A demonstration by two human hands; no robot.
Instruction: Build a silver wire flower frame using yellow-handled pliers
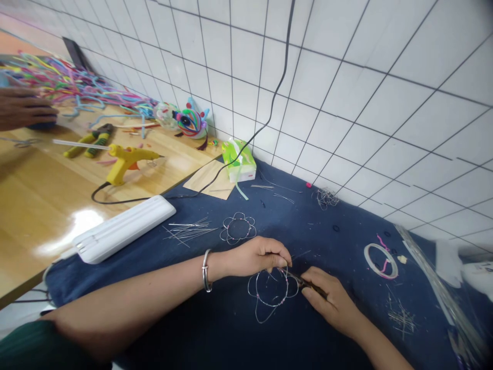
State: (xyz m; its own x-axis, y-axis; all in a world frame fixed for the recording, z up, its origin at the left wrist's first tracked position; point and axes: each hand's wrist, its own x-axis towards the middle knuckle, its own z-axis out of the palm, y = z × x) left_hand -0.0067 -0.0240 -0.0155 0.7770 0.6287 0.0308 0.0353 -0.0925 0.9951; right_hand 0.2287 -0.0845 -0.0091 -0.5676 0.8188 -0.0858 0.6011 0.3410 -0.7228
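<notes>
My left hand [265, 256] pinches the top of a flower-shaped wire frame [257, 297], a ring with looped petals and small pink marks where the loops meet it. In my right hand [332, 300] is a slim dark-handled tool [314, 289], apparently pliers. Its tip meets the wire beside my left fingertips, and my fingers partly hide the jaws. A similar wire flower [238, 227] lies flat on the dark blue cloth [300, 231], beyond my left wrist. Loose straight wires [188, 231] are scattered left of it.
A white power strip [125, 230], yellow glue gun [125, 163] and pliers [92, 141] lie to the left. Another person's hand [25, 108] is near bundled pipe cleaners [80, 85]. A tissue pack [239, 159] stands by the wall. At right are a tape roll [367, 259] and wire clippings [402, 316].
</notes>
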